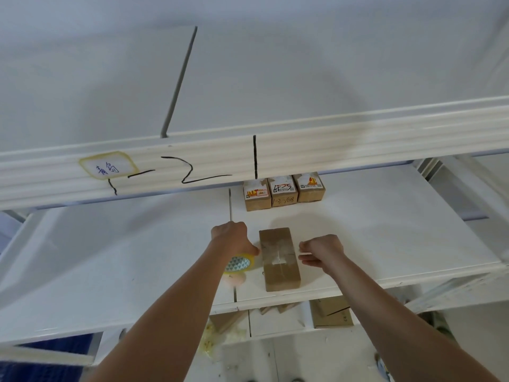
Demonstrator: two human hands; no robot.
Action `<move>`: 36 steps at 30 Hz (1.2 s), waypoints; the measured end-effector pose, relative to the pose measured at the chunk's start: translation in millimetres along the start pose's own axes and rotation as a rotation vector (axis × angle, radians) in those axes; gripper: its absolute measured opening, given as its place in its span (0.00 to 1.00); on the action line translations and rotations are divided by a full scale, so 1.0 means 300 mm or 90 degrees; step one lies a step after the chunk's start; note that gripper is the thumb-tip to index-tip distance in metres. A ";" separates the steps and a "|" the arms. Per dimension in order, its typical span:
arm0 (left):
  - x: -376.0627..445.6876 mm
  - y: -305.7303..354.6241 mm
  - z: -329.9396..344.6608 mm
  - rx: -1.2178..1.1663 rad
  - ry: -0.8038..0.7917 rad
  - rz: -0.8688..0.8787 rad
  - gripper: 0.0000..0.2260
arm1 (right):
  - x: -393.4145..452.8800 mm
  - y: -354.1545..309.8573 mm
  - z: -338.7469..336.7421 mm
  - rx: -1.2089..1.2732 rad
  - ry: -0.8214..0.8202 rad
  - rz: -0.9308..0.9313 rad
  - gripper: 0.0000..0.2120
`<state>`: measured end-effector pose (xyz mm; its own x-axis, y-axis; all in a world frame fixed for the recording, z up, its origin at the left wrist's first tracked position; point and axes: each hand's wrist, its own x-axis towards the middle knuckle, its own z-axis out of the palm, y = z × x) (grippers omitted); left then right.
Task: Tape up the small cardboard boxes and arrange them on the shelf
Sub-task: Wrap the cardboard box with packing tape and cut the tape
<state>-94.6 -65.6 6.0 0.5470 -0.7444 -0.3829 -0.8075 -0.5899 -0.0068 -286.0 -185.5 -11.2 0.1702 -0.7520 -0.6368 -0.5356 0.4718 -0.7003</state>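
White shelf (385, 230) carries the untaped brown box (279, 257); three finished boxes (283, 191) stand behind it. Left hand (234, 238) grips the tape roll (239, 263) beside it; right hand (322, 250) fingers curl, seemingly pinching tape.

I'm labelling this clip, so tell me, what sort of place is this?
Probably a parcel storeroom: white metal shelving with marker numbering on the upper shelf edge, three labelled cardboard boxes in a row, more cardboard below.
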 end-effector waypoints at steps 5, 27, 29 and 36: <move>-0.002 0.002 0.015 0.012 -0.004 0.002 0.27 | 0.002 0.035 0.018 0.026 0.019 0.010 0.08; 0.011 0.026 0.055 0.017 0.001 0.006 0.24 | -0.014 0.106 0.070 -0.200 0.091 -0.137 0.10; 0.011 0.026 0.054 0.012 0.001 0.005 0.23 | -0.020 0.108 0.082 -0.245 0.092 -0.162 0.08; 0.015 0.025 0.059 0.003 0.014 0.008 0.26 | -0.061 0.041 0.124 -0.382 0.016 -0.162 0.10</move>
<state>-102.1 -67.8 -12.2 0.5411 -0.7586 -0.3628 -0.8155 -0.5787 -0.0062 -264.9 -148.9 -20.3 0.3372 -0.8205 -0.4616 -0.8514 -0.0566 -0.5215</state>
